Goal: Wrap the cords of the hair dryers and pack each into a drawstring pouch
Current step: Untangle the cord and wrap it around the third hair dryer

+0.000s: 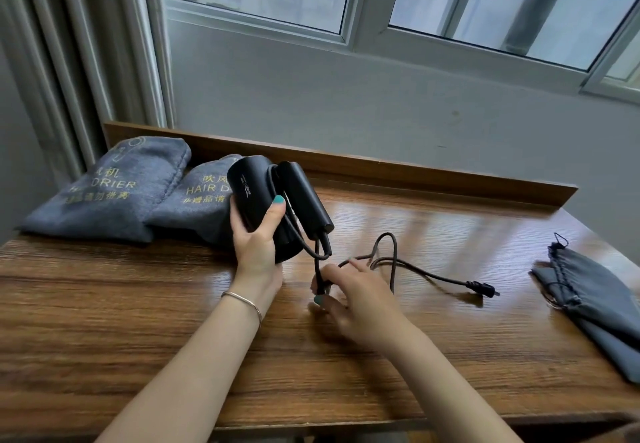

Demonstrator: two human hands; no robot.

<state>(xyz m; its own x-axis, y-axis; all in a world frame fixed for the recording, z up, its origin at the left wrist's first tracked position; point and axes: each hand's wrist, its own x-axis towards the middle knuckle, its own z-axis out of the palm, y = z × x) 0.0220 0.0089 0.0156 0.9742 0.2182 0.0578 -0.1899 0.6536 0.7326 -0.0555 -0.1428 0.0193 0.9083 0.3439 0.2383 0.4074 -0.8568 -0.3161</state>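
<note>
My left hand (258,235) grips a black folded hair dryer (252,190), held up above the wooden table (138,304). Its dark cord (415,269) hangs from the handle, loops on the table and ends in a plug (481,288) to the right. My right hand (356,297) pinches the cord just below the handle. Two stuffed grey pouches printed "HAIR DRIER" lie at the back left, one (104,190) farther left and one (197,200) partly hidden behind the dryer. An empty grey drawstring pouch (595,300) lies flat at the right edge.
A raised wooden lip (415,174) runs along the table's back edge, below a grey wall and a window (381,10). A curtain (69,62) hangs at the left. The table's front edge is near my forearms.
</note>
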